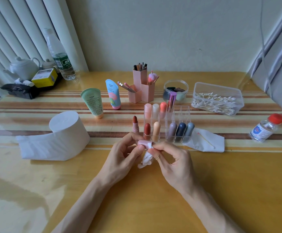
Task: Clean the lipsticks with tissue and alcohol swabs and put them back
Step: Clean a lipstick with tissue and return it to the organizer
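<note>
Head view:
- Pink cap (142, 142): short matte tube, held sideways above the bench (237, 174), just in front of the clear organizer (181, 113). Its right end is wrapped in a tissue wad (147, 158); the rest of the wad hangs crumpled below the fingers.
- Left hand (123, 153): grip closed round the cap's left end, thumb underneath, fingers curled over the top.
- Right hand (168, 158): thumb and forefinger pinch the tissue against the cap's right end, other fingers curled in loosely.
- Uncapped lipstick (135, 124): dark red bullet, pink base, upright on the bench, touching or just beside the organizer's left wall.
- Organizer: five capped lipsticks in the front row, three pastel ones and a metallic pink tube in the back row.
- Tissue roll (66, 130): left of the hands, tail unrolled onto the bench.
- Folded tissue (217, 143) right of the organizer, a used swab (206, 140) lying on it.
- Alcohol bottle (266, 128): red cap, far right. Swab tub (217, 100) behind it.
</note>
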Demonstrator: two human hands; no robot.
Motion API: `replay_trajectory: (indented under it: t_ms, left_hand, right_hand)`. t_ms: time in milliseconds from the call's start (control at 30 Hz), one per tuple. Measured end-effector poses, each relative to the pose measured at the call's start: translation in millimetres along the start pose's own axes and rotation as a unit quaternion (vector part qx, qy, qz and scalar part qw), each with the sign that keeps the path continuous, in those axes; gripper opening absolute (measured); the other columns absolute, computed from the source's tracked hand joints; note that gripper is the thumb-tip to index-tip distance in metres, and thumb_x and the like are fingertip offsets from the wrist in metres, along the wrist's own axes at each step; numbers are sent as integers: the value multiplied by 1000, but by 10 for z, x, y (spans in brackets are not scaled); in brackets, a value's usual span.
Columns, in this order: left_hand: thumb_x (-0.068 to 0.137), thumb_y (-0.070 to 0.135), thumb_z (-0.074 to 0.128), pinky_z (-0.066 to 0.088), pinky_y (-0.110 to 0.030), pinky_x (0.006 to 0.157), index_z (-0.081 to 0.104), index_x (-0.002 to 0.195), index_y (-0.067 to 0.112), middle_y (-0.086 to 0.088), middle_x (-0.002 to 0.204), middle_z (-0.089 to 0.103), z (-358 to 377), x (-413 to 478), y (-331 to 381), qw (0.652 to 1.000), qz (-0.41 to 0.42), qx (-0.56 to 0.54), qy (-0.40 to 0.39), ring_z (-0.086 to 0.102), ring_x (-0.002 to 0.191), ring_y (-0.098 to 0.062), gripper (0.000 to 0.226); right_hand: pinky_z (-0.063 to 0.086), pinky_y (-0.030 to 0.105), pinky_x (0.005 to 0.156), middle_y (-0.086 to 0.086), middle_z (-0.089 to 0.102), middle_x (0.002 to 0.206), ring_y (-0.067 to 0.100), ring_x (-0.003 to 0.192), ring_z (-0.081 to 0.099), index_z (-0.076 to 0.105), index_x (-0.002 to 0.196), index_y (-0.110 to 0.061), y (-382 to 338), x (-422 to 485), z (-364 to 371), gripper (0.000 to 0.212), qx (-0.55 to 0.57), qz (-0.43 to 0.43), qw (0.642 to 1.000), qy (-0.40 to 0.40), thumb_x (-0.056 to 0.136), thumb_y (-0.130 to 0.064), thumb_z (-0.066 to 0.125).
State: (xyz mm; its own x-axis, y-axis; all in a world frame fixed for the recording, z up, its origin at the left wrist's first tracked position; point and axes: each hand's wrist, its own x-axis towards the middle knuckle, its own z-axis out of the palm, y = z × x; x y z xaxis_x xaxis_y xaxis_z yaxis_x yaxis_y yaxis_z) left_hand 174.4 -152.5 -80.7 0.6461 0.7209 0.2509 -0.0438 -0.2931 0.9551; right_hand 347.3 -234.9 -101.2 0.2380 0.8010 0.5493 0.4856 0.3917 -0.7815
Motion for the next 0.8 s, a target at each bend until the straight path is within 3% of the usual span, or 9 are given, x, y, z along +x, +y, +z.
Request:
replay_trajectory:
  t_ms: [100,233,300,367,433,533,600,700,800]
  left_hand:
    - [103,10,54,42,-17,53,59,108,-9,9,72,63,25,9,21,1000,-8,-17,8,55,54,-3,20]
    - [110,33,39,41,-19,53,54,111,-1,-15,65,44,47,-1,33,997,-52,-63,10,45,53,-19,37]
    - [109,40,36,36,-23,50,60,100,7,-13,64,39,51,-2,22,997,-59,-59,5,41,55,-20,42]
    - [109,44,41,34,-26,49,65,87,18,-2,63,42,47,-5,10,998,-41,-39,-4,39,54,-18,42]
    - [105,43,54,35,-27,48,66,91,13,4,64,51,24,-6,-16,1000,-18,-22,4,41,52,-15,36]
    - [96,37,72,42,-40,47,62,102,4,-14,83,71,5,-13,-48,999,0,-38,26,63,56,-24,35]
    - [94,34,75,43,-41,46,59,102,3,-20,89,71,21,-9,-37,998,0,-58,30,62,53,-23,37]
    - [96,38,69,40,-27,48,62,108,6,-5,73,66,30,-5,-20,996,-12,-79,26,50,46,-17,36]
    - [98,45,68,43,-25,50,68,105,6,3,66,63,42,-3,-31,996,-16,-78,40,52,48,-18,39]
  right_hand:
    - [56,21,75,-16,77,88,11,82,74,79,95,-15,-7,11,-10,16,40,46,998,0,98,-29,73]
    - [55,20,80,-12,77,92,9,87,74,79,94,-10,-23,27,-19,13,9,-17,1000,4,98,-22,74]
    - [57,24,81,-7,77,93,12,89,74,79,94,-7,1,22,-17,13,-18,-46,999,-1,99,-17,73]
    - [58,28,81,-6,77,95,14,90,74,79,95,-6,26,13,-17,9,-38,-65,997,-4,98,-11,74]
    - [58,27,81,-7,77,94,12,89,74,79,94,-7,31,12,-18,9,-37,-66,997,-5,99,-13,73]
    - [58,26,76,-10,78,92,11,85,75,79,95,-11,11,9,-14,19,7,-2,1000,-5,100,-26,70]
    - [58,27,76,-12,79,92,12,85,76,80,96,-12,10,9,-10,21,38,42,998,-2,99,-30,69]
    - [61,34,80,-11,80,97,14,91,77,80,97,-11,13,14,0,20,48,44,998,-4,99,-29,70]
    - [59,28,78,-11,79,93,12,86,76,80,94,-11,-1,13,4,13,33,25,999,-3,99,-20,72]
